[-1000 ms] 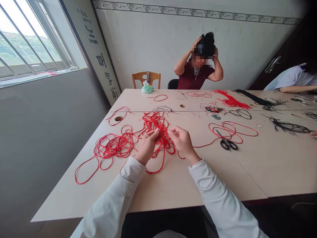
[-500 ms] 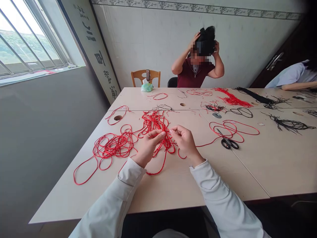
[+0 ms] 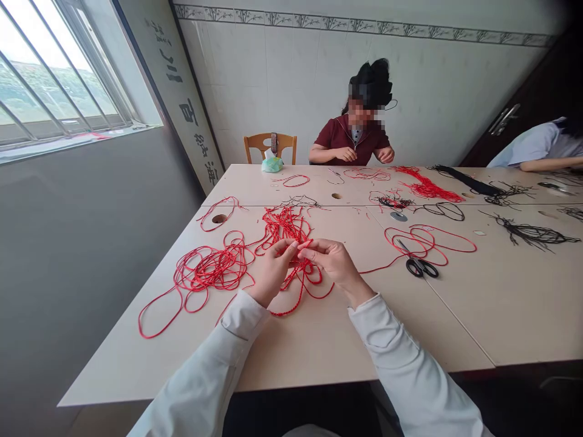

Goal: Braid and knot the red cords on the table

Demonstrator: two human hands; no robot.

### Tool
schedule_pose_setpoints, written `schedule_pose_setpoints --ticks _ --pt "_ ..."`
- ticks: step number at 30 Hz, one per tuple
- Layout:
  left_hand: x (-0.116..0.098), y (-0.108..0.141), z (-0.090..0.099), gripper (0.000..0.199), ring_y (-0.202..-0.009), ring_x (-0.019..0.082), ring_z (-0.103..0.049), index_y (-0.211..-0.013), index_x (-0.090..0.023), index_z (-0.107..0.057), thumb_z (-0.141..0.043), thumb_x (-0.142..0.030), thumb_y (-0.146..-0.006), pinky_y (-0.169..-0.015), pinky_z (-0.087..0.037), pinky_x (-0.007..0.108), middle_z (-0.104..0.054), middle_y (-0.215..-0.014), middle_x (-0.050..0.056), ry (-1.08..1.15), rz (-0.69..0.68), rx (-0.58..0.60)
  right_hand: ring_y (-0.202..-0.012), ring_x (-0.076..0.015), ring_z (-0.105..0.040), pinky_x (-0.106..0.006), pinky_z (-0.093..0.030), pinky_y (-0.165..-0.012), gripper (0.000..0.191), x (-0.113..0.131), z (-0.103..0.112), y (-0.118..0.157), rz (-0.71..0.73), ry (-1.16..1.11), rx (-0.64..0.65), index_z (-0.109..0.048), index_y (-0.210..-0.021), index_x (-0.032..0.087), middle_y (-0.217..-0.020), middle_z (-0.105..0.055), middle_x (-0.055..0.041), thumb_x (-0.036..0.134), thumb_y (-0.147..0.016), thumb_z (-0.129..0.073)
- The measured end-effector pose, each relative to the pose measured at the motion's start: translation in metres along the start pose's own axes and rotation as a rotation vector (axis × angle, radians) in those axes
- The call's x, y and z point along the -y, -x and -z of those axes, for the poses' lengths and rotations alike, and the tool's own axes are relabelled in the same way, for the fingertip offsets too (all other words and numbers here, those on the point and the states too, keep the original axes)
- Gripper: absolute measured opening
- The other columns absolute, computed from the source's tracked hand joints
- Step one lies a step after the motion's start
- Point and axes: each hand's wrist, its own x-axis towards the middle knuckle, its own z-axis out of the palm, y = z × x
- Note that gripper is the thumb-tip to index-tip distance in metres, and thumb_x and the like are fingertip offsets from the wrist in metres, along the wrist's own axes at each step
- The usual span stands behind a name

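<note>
My left hand (image 3: 274,267) and my right hand (image 3: 334,262) meet over the table, both pinching red cord (image 3: 305,245) between thumb and fingers. A small loop of it shows at the fingertips. From there a twisted or knotted length (image 3: 297,303) droops to the tabletop. Just beyond my hands lies a pile of knotted red cords (image 3: 285,223), partly hidden by my fingers. To the left is a loose tangle of smooth red cord (image 3: 210,270). Another red cord (image 3: 385,266) runs from beside my right hand toward looser loops on the right.
Black-handled scissors (image 3: 421,267) lie right of my hands, by a table seam. Behind them are a metal disc (image 3: 398,216), black cord bundles (image 3: 537,232) and a red bundle (image 3: 428,185). A person in dark red (image 3: 350,142) sits opposite; another person's sleeve (image 3: 528,145) shows far right.
My right hand has moved left, closing the gap to my left fingertips, and a red loop now shows there. The person opposite has lowered both hands from the head to the table edge.
</note>
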Motion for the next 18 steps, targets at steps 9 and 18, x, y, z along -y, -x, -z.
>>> schedule_pose_setpoints --ticks 9,18 --pt "-0.005 0.001 -0.002 0.032 -0.050 0.003 -0.042 -0.082 -0.016 -0.061 -0.078 -0.039 -0.071 -0.048 -0.035 0.016 -0.055 -0.066 -0.003 0.216 0.135 0.049 -0.073 -0.0146 -0.062 -0.030 -0.052 -0.074 0.031 -0.013 -0.002 -0.006 0.095 -0.006 -0.228 -0.061 -0.084 0.019 -0.081 -0.067 -0.0022 0.044 -0.071 -0.074" --pt "-0.008 0.000 0.001 0.024 -0.050 0.003 -0.037 -0.084 -0.014 -0.068 -0.078 -0.031 -0.070 -0.048 -0.030 0.017 -0.054 -0.062 -0.003 0.222 0.121 0.095 -0.049 -0.0058 -0.039 -0.022 -0.034 -0.047 0.031 -0.012 -0.009 -0.006 -0.058 -0.233 -0.107 -0.060 -0.080 0.017 -0.074 -0.063 0.0010 0.041 -0.068 -0.077"
